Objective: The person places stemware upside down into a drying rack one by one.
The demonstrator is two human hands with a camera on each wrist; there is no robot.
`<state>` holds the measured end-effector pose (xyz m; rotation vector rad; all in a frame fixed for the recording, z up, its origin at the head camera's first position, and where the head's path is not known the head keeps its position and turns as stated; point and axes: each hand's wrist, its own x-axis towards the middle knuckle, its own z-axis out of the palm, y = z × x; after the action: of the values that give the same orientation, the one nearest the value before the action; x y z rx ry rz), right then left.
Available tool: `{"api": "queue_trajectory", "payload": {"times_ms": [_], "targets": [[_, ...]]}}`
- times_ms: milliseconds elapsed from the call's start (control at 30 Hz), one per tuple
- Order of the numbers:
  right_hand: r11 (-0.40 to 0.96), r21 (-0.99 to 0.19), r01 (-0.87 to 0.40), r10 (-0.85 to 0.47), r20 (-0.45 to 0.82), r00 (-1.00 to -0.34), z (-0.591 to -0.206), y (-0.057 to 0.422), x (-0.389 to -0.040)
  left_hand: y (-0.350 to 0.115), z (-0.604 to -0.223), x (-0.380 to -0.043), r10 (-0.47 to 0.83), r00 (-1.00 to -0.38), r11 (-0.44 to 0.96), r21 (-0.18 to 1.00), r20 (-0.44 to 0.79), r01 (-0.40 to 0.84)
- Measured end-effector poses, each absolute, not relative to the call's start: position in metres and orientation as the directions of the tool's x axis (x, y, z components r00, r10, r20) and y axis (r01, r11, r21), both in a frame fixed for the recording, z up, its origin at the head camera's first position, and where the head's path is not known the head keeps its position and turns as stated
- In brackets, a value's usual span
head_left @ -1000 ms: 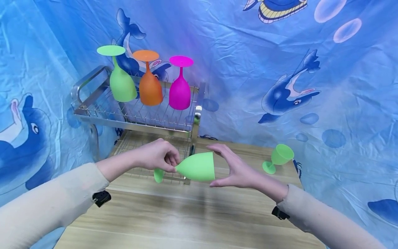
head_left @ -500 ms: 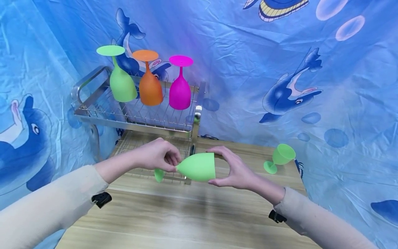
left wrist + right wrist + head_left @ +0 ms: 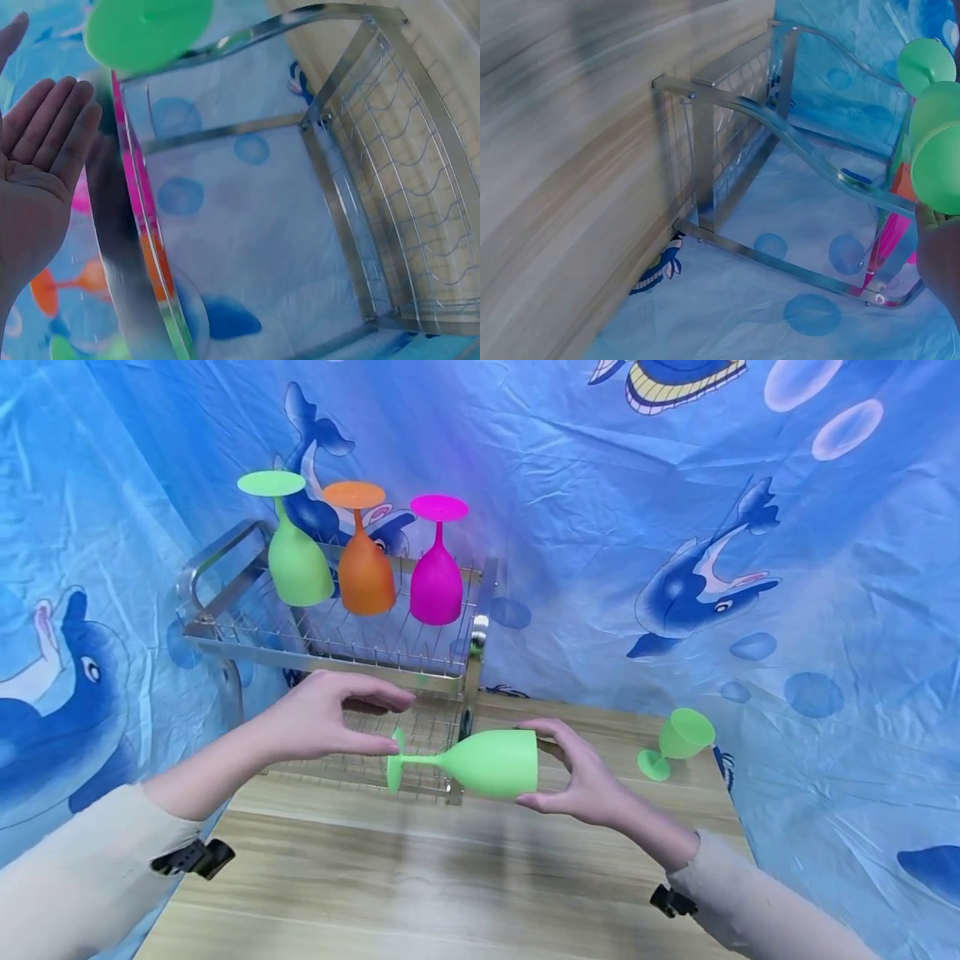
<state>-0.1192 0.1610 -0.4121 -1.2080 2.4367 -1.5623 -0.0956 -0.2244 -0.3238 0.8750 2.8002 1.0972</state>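
Note:
A light green goblet lies sideways in the air in front of the rack, its mouth to the right and its foot to the left. My right hand grips the bowl near the rim, thumb below and fingers above. My left hand is off the stem, its fingers extended and parted from the thumb, the thumb tip close by the goblet's foot. In the left wrist view the palm faces the camera beside the round green foot. The right wrist view looks into the goblet's bowl.
A two-tier metal dish rack stands at the back left. On its top tier, upside down, are a green goblet, an orange goblet and a magenta goblet. Another green goblet stands upright at the right of the wooden table.
My left hand has let go of the stem and moved left, fingers opening. My right hand has closed onto the bowl, and the goblet has shifted slightly right.

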Motion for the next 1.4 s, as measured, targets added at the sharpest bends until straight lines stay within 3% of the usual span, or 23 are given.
{"api": "queue_trajectory", "payload": {"times_ms": [433, 667, 867, 1100, 1400], "targets": [[-0.155, -0.946, -0.284, -0.56, 0.321, -0.764, -0.42, 0.175, -0.106, -0.261, -0.353, -0.087, 0.463, -0.864, 0.466, 0.775, 0.197, 0.426], [-0.311, -0.937, -0.158, -0.513, 0.306, -0.802, -0.422, 0.157, -0.101, -0.243, -0.379, -0.09, 0.409, -0.88, 0.361, 0.844, 0.24, 0.397], [-0.478, -0.876, -0.059, -0.483, 0.318, -0.815, -0.426, 0.133, -0.096, -0.218, -0.395, -0.095, 0.369, -0.874, 0.135, 0.912, 0.316, 0.386], [-0.536, -0.844, 0.014, -0.458, 0.277, -0.845, -0.426, 0.109, -0.091, -0.203, -0.403, -0.103, 0.363, -0.867, -0.134, 0.94, 0.342, 0.314], [-0.57, -0.819, 0.069, -0.428, 0.224, -0.876, -0.433, 0.09, -0.09, -0.189, -0.39, -0.109, 0.36, -0.83, -0.254, 0.901, 0.426, 0.352]]}}
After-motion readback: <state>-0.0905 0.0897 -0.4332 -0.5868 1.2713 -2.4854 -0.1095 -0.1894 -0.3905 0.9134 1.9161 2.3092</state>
